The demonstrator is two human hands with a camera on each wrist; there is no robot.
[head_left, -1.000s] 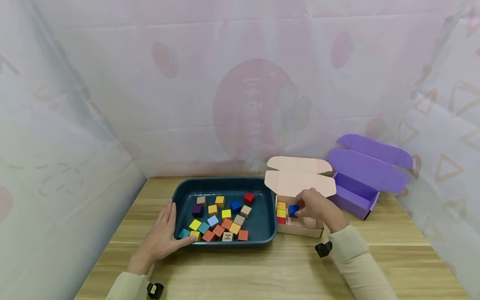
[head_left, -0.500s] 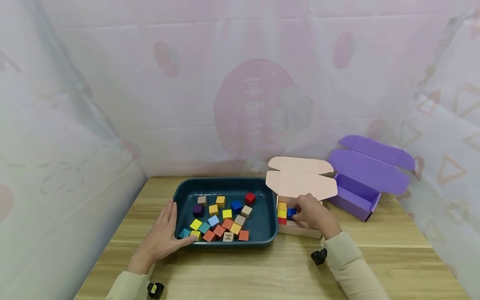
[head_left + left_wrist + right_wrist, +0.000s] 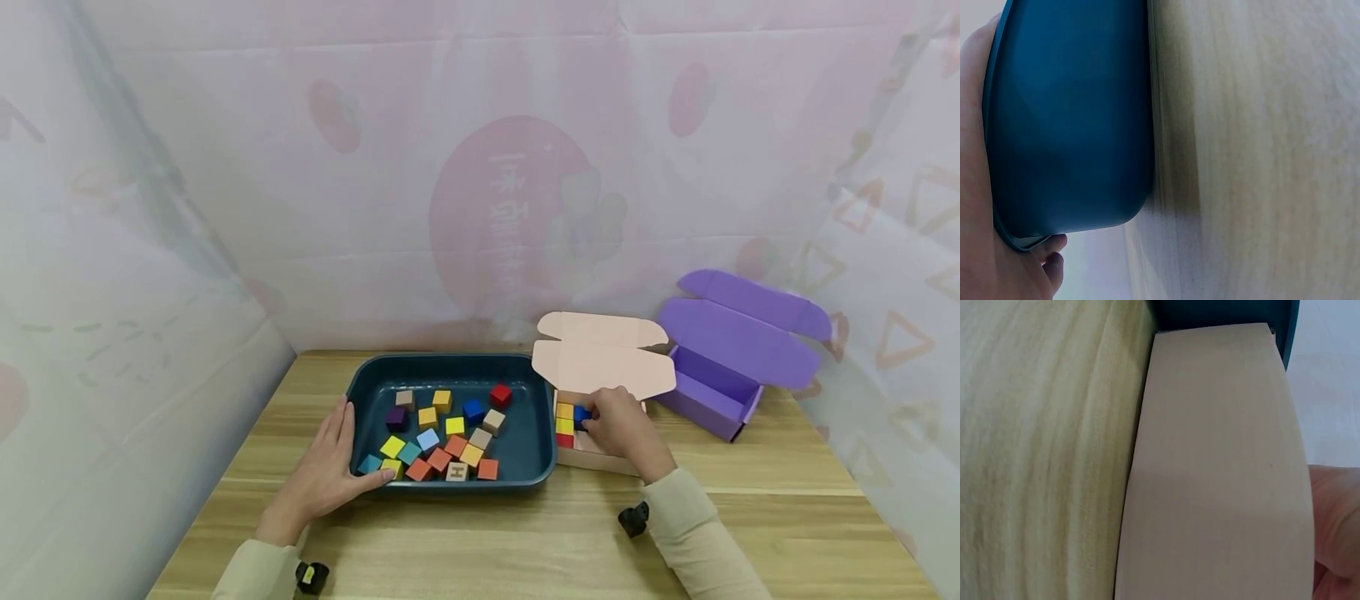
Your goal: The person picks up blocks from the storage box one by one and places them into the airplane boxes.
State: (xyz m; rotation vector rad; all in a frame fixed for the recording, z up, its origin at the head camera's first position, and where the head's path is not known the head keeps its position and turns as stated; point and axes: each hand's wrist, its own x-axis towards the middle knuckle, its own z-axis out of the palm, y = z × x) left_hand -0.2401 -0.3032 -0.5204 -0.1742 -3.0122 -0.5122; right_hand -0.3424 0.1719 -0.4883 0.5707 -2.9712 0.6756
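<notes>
Tray (image 3: 527,446), assorted blocks (image 3: 427,440) inside, left hand (image 3: 322,467) on its left edge — fingers straight, thumb apart, peach box (image 3: 592,459) just beside tray's right edge, three blocks (image 3: 564,426) at left end, blue block (image 3: 581,417) within — pinched in right hand (image 3: 621,425), purple box (image 3: 705,404), lid (image 3: 738,337) raised, table (image 3: 480,542) in front.

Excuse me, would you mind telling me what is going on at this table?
A person's right hand holds a blue block inside the open peach box, next to three other coloured blocks. The left hand rests on the teal tray, at its left end, where many loose blocks lie. The purple box stands open to the right.
</notes>
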